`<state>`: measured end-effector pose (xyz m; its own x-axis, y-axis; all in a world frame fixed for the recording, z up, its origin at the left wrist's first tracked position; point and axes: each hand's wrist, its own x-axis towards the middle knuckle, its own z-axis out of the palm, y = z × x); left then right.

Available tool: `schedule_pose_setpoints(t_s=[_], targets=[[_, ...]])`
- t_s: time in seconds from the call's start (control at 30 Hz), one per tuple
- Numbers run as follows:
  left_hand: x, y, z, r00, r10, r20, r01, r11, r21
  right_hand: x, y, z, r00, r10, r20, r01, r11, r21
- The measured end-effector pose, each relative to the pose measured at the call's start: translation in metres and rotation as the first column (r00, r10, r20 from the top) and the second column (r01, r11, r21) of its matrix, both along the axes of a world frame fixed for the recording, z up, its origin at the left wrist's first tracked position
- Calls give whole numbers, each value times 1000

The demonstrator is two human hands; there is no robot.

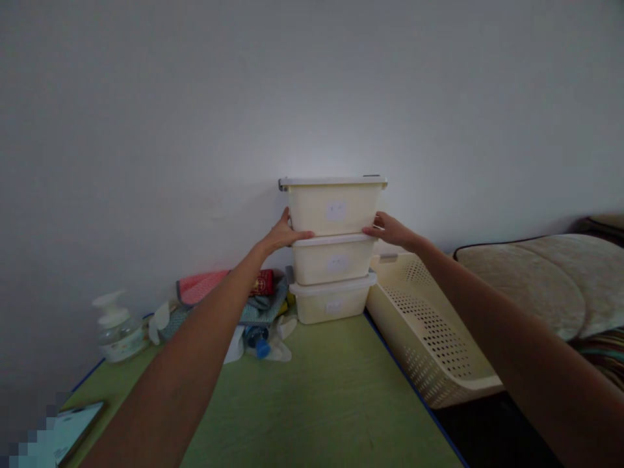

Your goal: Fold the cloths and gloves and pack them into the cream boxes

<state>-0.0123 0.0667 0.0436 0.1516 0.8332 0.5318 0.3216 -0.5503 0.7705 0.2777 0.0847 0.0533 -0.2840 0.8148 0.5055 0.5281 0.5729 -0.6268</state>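
Note:
Three cream lidded storage boxes stand one on another against the wall. The top storage box [358, 201] has a white lid and a small label on its front. Its left side is held by my left hand [288, 234], thumb across the lower front edge and fingers behind. My right hand [387, 229] grips the opposite side at the same height, its thumb by the lower right front corner. Just beneath both hands is the middle box [312, 265], also labelled. The bottom box [312, 307] rests on the green table [312, 390].
A cream perforated basket [414, 331] sits right of the table edge, beside a padded cushion [531, 276]. Left of the stack lie cloths [202, 286], a red packet [263, 283] and a blue-capped bottle [258, 341]. A pump bottle [119, 331] and a phone [78, 426] are further left.

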Motion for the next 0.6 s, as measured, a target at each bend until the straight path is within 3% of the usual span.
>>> schedule_pose_setpoints(t_s=[0.27, 0.6], targets=[[3, -5, 6, 1000, -23, 18, 24, 995, -92, -7, 3, -2, 997, 60, -49, -61, 998, -18], [7, -13, 7, 996, -5, 87, 11, 997, -76, -10, 7, -7, 990, 28, -135, -18, 997, 76]])
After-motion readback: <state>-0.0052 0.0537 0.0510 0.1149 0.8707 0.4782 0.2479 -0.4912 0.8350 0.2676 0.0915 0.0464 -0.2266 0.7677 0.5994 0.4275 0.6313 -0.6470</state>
